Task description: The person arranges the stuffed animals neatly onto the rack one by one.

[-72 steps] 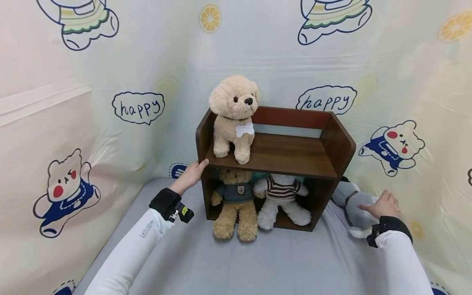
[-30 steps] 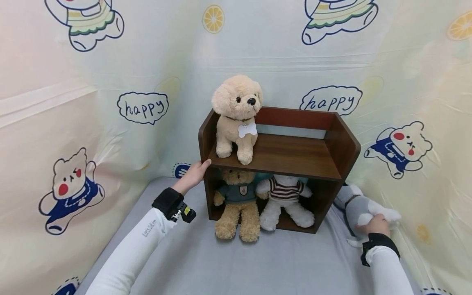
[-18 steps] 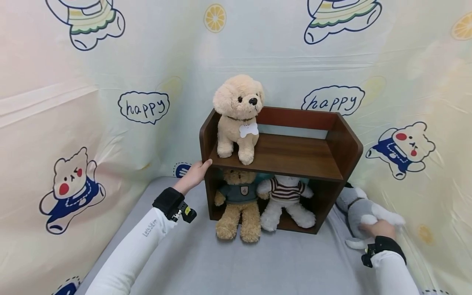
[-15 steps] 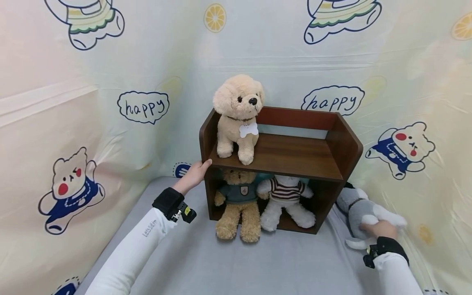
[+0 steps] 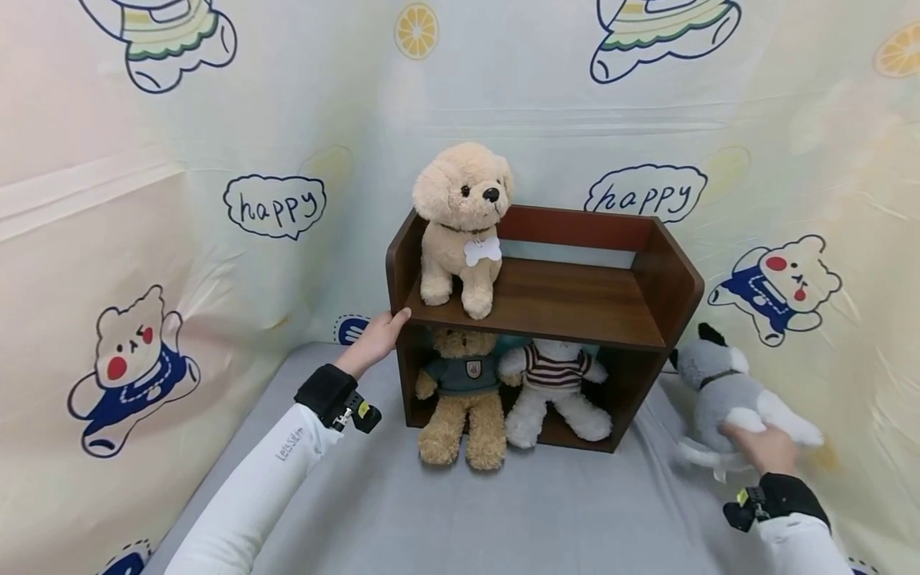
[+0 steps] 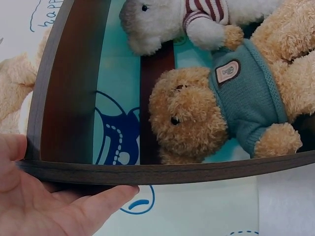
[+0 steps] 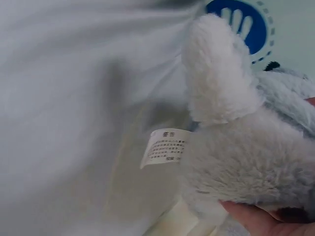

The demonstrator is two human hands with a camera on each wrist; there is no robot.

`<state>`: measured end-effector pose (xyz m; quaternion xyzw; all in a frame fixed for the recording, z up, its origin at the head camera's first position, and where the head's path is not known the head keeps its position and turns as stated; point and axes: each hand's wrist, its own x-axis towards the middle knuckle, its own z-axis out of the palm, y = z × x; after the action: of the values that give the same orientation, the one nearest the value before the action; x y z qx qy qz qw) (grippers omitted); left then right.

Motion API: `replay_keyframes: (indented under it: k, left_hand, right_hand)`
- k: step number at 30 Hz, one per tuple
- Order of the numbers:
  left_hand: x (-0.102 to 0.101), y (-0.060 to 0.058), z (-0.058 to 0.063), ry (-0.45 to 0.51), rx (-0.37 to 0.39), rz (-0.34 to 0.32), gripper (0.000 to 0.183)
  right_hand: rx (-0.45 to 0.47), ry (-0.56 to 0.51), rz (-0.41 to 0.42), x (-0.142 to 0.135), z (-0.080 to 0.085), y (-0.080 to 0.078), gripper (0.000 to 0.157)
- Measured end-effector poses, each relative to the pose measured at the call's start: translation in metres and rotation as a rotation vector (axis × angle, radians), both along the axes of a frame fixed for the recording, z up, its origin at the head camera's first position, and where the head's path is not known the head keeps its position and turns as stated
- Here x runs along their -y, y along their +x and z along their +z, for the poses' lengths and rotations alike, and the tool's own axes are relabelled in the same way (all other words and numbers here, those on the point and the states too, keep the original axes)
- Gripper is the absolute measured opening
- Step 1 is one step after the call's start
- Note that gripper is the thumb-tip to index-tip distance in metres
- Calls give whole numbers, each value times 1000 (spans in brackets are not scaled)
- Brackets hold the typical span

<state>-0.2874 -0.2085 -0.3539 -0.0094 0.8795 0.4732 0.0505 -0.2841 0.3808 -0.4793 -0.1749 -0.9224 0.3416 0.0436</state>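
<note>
A dark brown two-level wooden shelf (image 5: 575, 299) stands on the grey-covered surface. My left hand (image 5: 375, 342) holds its left side panel, thumb at the front edge and fingers along the outside. At the right, my right hand (image 5: 769, 449) grips a grey and white plush dog (image 5: 721, 403) by its lower body; the dog is tilted, its black-eared head towards the shelf. In the right wrist view, its pale furry leg (image 7: 216, 69) and a white sewn-in label (image 7: 166, 146) show, while most of the fingers are hidden.
A cream plush dog (image 5: 463, 231) with a bone-shaped tag stands on the upper board's left. Below sit a brown teddy bear (image 5: 463, 399) in a teal sweater and a white plush (image 5: 552, 391) in a striped top. Printed cloth (image 5: 539, 104) hangs behind and at both sides.
My right hand has reached the grey plush dog, taken hold of it and shifted it right, away from the shelf; its black ear now shows. My left hand stays on the shelf.
</note>
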Motion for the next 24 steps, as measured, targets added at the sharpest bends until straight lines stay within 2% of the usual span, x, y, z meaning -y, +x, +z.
replay_keyframes:
  k: [12,18,24]
  left_hand:
    - [0,-2,-2,-11,0,6,64]
    - [1,-1,-2,-13,-12,0,63]
    - [0,-1,-2,-8,2,0,66]
  right_hand:
    - [-80,-233,-188,11,30,9,92]
    - [-135,-245,-224,21,43,16,89]
    - [-183,-272,-287,29,55,20,91]
